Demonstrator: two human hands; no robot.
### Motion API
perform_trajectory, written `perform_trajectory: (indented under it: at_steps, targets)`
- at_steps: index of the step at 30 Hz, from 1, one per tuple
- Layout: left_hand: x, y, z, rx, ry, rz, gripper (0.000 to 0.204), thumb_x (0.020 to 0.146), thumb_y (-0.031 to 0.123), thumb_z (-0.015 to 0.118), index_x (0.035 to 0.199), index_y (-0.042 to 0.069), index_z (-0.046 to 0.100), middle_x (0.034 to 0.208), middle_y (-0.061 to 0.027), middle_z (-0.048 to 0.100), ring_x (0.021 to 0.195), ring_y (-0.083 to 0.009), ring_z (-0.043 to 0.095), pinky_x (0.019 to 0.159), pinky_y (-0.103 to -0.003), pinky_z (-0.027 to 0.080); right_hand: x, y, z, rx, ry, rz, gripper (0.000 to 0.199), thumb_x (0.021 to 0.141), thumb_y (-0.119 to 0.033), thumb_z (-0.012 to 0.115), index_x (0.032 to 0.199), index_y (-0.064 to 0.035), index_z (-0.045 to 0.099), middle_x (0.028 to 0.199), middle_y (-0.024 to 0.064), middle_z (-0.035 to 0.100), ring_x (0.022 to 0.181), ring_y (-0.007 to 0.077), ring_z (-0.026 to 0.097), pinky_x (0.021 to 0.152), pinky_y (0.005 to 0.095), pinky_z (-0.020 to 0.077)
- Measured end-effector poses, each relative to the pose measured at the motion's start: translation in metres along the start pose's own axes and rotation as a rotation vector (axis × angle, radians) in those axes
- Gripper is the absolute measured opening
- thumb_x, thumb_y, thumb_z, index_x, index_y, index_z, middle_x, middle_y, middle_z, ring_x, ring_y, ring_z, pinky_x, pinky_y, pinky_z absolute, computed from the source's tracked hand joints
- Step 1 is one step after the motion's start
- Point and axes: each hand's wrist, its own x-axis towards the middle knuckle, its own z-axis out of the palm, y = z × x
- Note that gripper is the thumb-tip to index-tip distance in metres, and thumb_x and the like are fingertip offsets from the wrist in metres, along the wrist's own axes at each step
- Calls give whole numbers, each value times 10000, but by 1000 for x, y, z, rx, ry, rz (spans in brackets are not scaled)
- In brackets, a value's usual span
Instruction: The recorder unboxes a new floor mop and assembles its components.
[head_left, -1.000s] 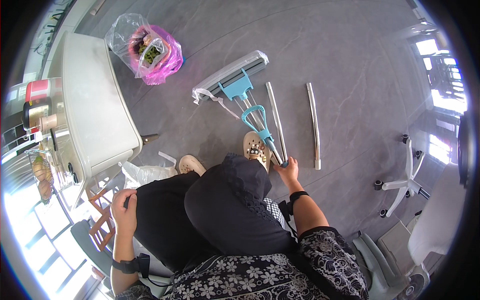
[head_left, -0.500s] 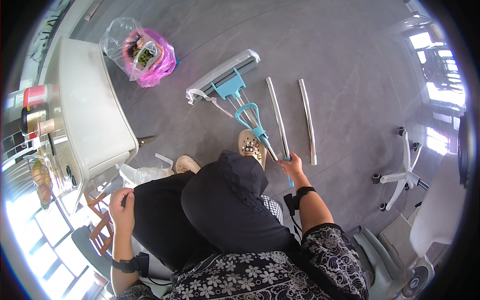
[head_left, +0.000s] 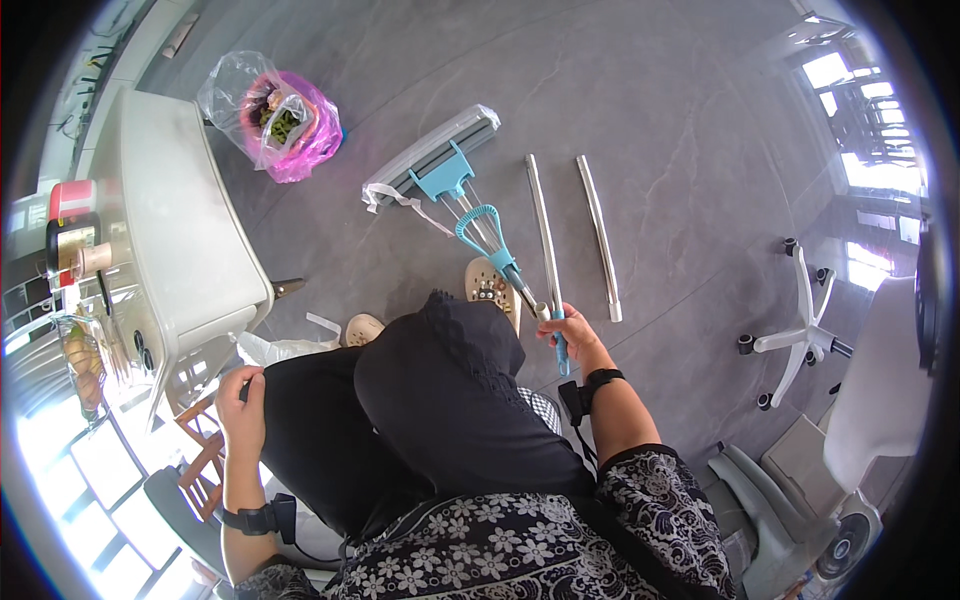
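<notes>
Currently, R hand (head_left: 572, 332) grips the blue-ended steel pole (head_left: 545, 240) beside the shaft (head_left: 525, 293) of the squeeze mop (head_left: 443, 178), unjoined afaict; mop head's (head_left: 428, 152) attached, on floor (head_left: 700, 200) ahead; 2nd pole (head_left: 599, 240) left loose; L hand (head_left: 240, 398) by thigh (head_left: 305, 405), I can't tell its grip.

Pink bag-lined bin (head_left: 318, 150) upper left, clear plastic bag (head_left: 228, 92) draped on its left side; green leafy bits (head_left: 281, 125) show inside; white table (head_left: 165, 210) at left, rounded edge; wire basket (head_left: 82, 360) beyond it with yellowish contents, kind unclear; crumpled translucent plastic (head_left: 275, 350) on floor just beside table; gray floor (head_left: 700, 180), faint pale veining; white star-shaped chair base (head_left: 783, 342) at right, black caster (head_left: 746, 344) on one leg; pale appliance with dark round grille (head_left: 848, 543) lower right.
</notes>
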Motion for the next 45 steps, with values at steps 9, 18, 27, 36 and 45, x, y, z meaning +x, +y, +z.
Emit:
perform_trajectory:
  at_steps: [9, 18, 27, 36, 45]
  targets:
    - [33, 63, 2, -64, -324, 169, 196, 774, 117, 582, 944, 21, 595, 899, -110, 594, 860, -242, 561, 782, -317, 436, -35, -29, 21, 101, -149, -146, 308, 659, -18, 666, 911, -66, 496, 713, 53, 585, 608, 145, 601, 455, 232, 427]
    - [106, 172, 137, -578, -1130, -263, 387, 906, 340, 449, 1117, 21, 513, 1020, -98, 590, 905, -160, 563, 815, -297, 443, -84, -92, 69, 231, -377, -271, 253, 700, -3, 638, 923, -25, 519, 707, 70, 587, 573, 140, 587, 459, 214, 449]
    - [108, 192, 174, -1503, -1018, -366, 214, 829, 236, 598, 913, 46, 548, 872, -85, 601, 818, -197, 593, 775, -363, 490, -111, -155, 106, 40, -487, -329, 276, 716, -46, 638, 972, -11, 542, 818, 108, 630, 577, 135, 595, 456, 208, 437]
    - [104, 170, 116, -1630, -659, -646, 150, 807, 163, 563, 855, 50, 478, 749, -71, 550, 598, -135, 550, 492, -254, 451, -202, -201, 116, -68, -595, -480, 265, 782, -143, 568, 932, 75, 556, 790, 216, 620, 419, 139, 519, 390, 233, 405]
    - [28, 152, 93, -1584, -488, -526, 235, 883, 219, 473, 1060, 68, 505, 797, -81, 572, 646, -160, 597, 533, -266, 488, -280, -183, 151, -132, -623, -510, 383, 787, -282, 539, 907, 81, 552, 695, 174, 621, 387, 126, 486, 365, 226, 358]
